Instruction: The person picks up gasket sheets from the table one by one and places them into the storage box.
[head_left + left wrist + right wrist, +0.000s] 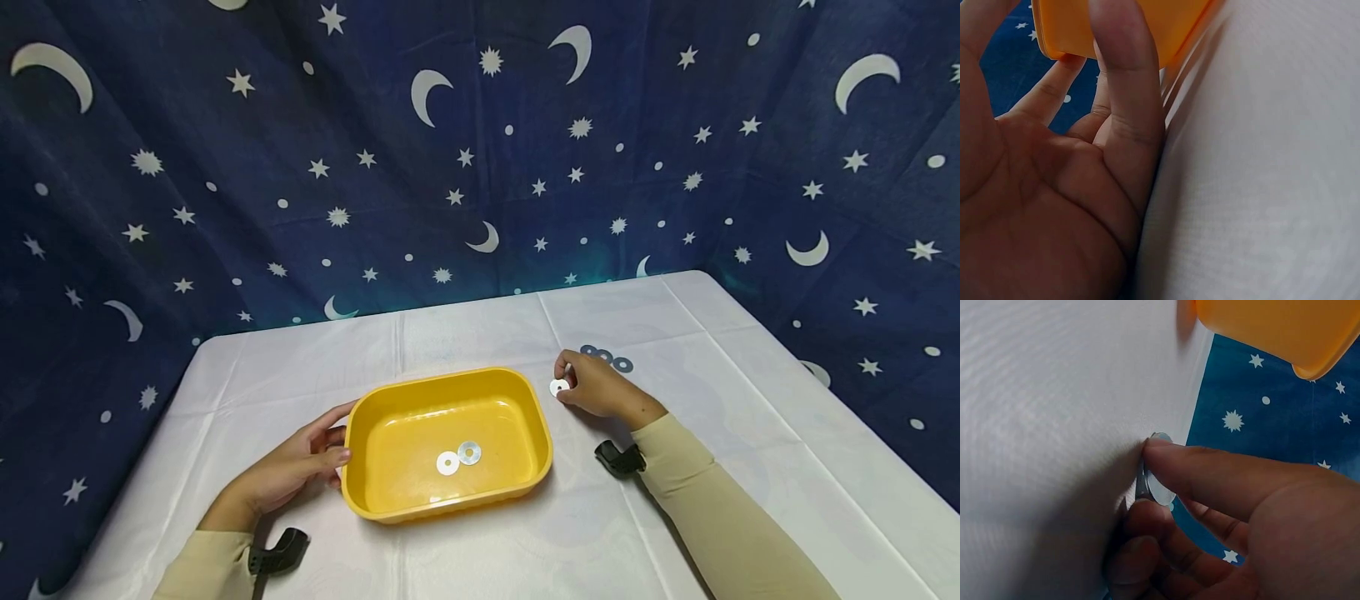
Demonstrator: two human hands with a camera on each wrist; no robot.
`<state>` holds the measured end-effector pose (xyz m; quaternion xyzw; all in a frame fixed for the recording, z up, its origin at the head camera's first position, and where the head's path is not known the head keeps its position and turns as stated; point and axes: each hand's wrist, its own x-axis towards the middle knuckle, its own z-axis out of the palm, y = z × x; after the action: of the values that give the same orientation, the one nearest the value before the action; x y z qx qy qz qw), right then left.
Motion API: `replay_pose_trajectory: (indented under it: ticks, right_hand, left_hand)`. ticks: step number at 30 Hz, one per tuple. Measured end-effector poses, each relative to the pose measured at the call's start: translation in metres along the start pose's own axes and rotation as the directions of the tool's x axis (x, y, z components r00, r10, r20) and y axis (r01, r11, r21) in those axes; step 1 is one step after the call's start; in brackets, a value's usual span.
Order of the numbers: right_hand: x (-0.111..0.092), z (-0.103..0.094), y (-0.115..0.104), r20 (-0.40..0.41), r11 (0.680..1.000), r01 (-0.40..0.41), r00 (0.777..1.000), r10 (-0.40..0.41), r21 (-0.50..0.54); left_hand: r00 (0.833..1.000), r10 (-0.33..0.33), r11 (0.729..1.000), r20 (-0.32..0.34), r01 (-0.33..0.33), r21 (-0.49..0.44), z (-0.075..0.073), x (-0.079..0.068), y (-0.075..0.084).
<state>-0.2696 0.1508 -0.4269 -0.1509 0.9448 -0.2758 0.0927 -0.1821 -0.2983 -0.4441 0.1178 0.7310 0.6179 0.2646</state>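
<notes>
In the head view, a yellow plastic tray (pixel 431 385) stands on the table with two flat silver washers (pixel 447 463) lying side by side inside it. My left hand (pixel 288 471) is at the tray's left end, its fingers and thumb touching the wall and rim from outside. The left wrist view shows those fingers fairly straight against the tray (pixel 1063 31). To the right of the tray, my right hand (pixel 600 390) pinches a washer (pixel 1161 486) between thumb and fingers, low over the cloth. Several grey washers (pixel 622 365) lie in a row just behind that hand.
A white cloth (pixel 480 333) with fold creases covers the table. Dark blue curtains (pixel 390 183) with moons and stars hang behind and at both sides. Black bands (pixel 279 553) are on both wrists.
</notes>
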Motion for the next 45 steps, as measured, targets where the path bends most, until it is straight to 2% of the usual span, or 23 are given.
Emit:
replay_pose_trajectory:
  ticks: [9,14,31,37,45]
  right_hand:
    - [-0.001,-0.001,-0.005,0.017,0.999,0.002,1.0,-0.003,0.032]
    - [-0.002,-0.002,-0.009,0.011,0.999,0.018,1.0,-0.018,0.045]
    - [-0.012,-0.012,-0.029,-0.039,0.987,0.129,0.991,-0.126,0.1]
    - [-0.016,-0.017,-0.037,-0.101,0.983,0.157,0.984,-0.147,0.093]
    - [-0.026,-0.021,-0.054,-0.18,0.971,0.214,0.964,-0.194,0.102]
  left_hand:
    - [0.999,0.032,0.999,0.018,-0.032,-0.003,-0.001,0.0,-0.002]
    - [1.0,0.017,1.0,0.003,-0.017,0.01,0.0,0.0,-0.001]
    - [1.0,-0.004,0.999,-0.012,0.004,0.037,0.001,0.001,0.002]
    - [1.0,-0.012,0.999,-0.021,0.013,0.046,0.001,0.002,0.005]
    - [1.0,0.013,0.999,0.001,-0.013,0.035,0.0,0.003,0.003]
